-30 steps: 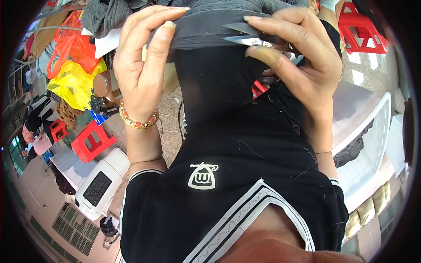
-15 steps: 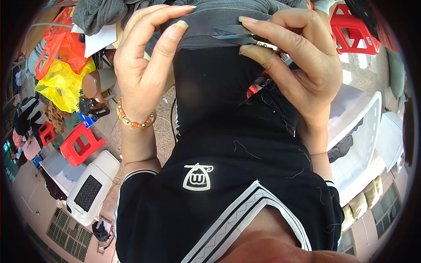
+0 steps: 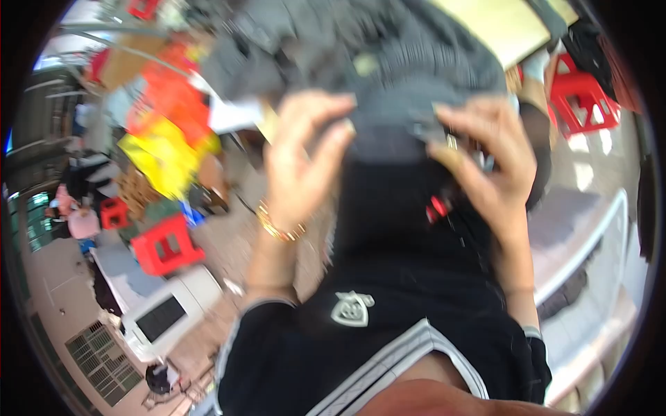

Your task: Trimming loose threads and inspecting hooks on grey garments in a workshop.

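A dark grey ribbed garment (image 3: 399,100) lies before me, with its smooth band between my hands. My right hand (image 3: 496,156) is closed on small thread snips (image 3: 423,130), whose blades point left over the band. Motion blurs the blade tips. At the band's left side, my left hand (image 3: 305,163) has thumb and forefinger apart, with nothing visible between them. A gold bracelet circles that wrist. Whether its lower fingers touch the cloth, I cannot tell. A small red thing (image 3: 438,208) shows by my right forearm, its kind unclear.
A rumpled grey cloth pile (image 3: 277,52) lies beyond, beside a pale yellow tabletop (image 3: 499,31). Left are a yellow plastic bag (image 3: 163,156), an orange bag (image 3: 170,90) and a red stool (image 3: 166,244). A white bin (image 3: 576,260) and another red stool (image 3: 583,100) stand right.
The view has shifted and blurred, so more of the grey pile and the tabletop shows. Both hands appear lower and farther right in the picture. The snips remain in my right hand.
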A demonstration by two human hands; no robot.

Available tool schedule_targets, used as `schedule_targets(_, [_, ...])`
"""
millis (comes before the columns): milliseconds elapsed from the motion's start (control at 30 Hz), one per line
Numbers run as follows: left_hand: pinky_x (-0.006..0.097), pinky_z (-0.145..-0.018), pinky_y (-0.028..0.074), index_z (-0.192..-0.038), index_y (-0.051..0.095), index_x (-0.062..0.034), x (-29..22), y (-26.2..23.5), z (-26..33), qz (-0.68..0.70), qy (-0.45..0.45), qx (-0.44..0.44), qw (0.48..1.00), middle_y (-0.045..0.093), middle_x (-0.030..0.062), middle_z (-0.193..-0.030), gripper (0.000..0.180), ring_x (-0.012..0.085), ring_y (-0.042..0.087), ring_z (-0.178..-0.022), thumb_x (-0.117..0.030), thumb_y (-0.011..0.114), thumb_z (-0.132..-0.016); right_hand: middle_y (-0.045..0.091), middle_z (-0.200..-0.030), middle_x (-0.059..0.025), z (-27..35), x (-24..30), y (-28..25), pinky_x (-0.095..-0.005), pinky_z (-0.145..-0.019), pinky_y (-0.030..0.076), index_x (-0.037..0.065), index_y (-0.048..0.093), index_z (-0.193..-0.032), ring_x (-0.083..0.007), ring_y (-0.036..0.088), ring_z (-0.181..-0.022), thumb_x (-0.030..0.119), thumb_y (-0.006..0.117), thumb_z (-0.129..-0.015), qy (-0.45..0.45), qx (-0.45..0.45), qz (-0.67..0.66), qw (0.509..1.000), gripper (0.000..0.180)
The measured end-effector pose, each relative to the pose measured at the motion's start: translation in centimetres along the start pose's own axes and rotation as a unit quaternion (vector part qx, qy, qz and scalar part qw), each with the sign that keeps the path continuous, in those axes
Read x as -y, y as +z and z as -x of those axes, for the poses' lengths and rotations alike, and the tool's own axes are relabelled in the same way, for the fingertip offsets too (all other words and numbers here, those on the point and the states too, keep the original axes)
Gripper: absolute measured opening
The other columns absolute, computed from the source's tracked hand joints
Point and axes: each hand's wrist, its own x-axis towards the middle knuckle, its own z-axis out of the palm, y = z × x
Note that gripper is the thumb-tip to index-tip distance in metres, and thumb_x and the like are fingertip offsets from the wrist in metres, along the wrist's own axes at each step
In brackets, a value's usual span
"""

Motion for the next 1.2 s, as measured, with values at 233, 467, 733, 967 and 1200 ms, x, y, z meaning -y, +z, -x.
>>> schedule_targets(233, [0.03,-0.086,0.046,-0.104,0.068,-0.0006,-3.9,-2.3,-3.4,-0.034,0.129,-0.031,0.991,0.063,0.0113,-0.103,0.019,0.0219,0.06,-0.097,0.0,0.065,-0.085,0.044,-0.089,0.0035,2.8,-2.6,0.8,-0.0169,-0.067,0.038,0.004,0.062,-0.125,-0.004,0.045,-0.078,0.004,0.081,-0.075,0.153,-0.029,-0.234,0.96,0.053])
schedule_targets(467, [0.032,-0.085,0.047,-0.119,0.062,-0.0029,-10.0,-1.8,-8.0,-0.092,0.253,-0.098,0.958,0.065,0.0104,-0.095,0.04,0.0233,0.062,-0.091,-0.001,0.069,-0.08,0.051,-0.079,0.0072,6.5,-5.9,-0.7,-0.0179,-0.068,0.038,0.003,0.066,-0.118,-0.0031,0.046,-0.073,0.0,0.073,-0.081,0.248,-0.076,-0.298,0.919,0.037])
schedule_targets(733, [0.026,-0.061,0.053,-0.149,0.025,-0.0023,5.1,-12.3,-14.4,0.1,-0.069,-0.127,0.984,0.069,0.0107,-0.091,0.07,0.0161,0.066,-0.071,-0.011,0.064,-0.091,0.038,-0.067,0.0123,13.5,-16.9,-0.1,-0.0187,-0.051,0.019,0.004,0.071,-0.11,0.0012,0.03,-0.057,0.025,0.058,-0.099,0.32,-0.182,-0.225,0.902,0.027])
schedule_targets(967, [0.03,-0.052,0.055,-0.148,-0.003,0.0027,4.7,-42.7,-3.5,-0.107,-0.124,-0.441,0.883,0.071,0.0211,-0.088,0.083,0.0269,0.071,-0.067,-0.009,0.059,-0.094,0.031,-0.061,0.013,15.2,-18.9,-1.9,-0.0183,-0.044,0.015,0.007,0.069,-0.103,0.0031,0.025,-0.05,0.026,0.059,-0.097,0.401,-0.245,-0.264,0.842,0.022])
schedule_targets(1200, [0.027,-0.045,0.046,-0.11,0.051,-0.0044,2.9,-47.9,4.6,0.015,-0.27,-0.603,0.751,0.074,0.0105,-0.088,0.015,0.0207,0.071,-0.064,-0.012,0.047,-0.098,0.028,-0.06,0.0116,15.7,-19.1,-1.3,-0.0184,-0.039,0.013,0.002,0.064,-0.113,0.0022,0.021,-0.046,0.024,0.058,-0.099,0.414,-0.277,-0.381,0.779,0.026])
